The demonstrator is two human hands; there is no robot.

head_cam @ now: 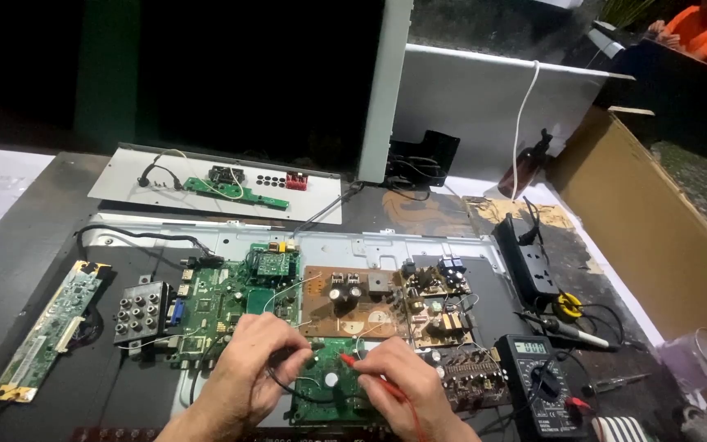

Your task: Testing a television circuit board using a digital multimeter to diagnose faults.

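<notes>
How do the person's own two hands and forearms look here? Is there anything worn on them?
Both the left hand and the right hand are bare: no gloves, and no rings or watch that I can see. The forearms enter from the bottom edge without sleeves in view. Fingernails look short; finer detail is too blurred to tell.

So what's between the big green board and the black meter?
In the head view, a brown circuit board lies between the green board and the multimeter.

Both hands work over a small green circuit board [330,383]: the left hand [249,364] holds a black probe [308,347], the right hand [407,385] a red probe [353,363]. A multimeter [538,385] lies right.
</notes>
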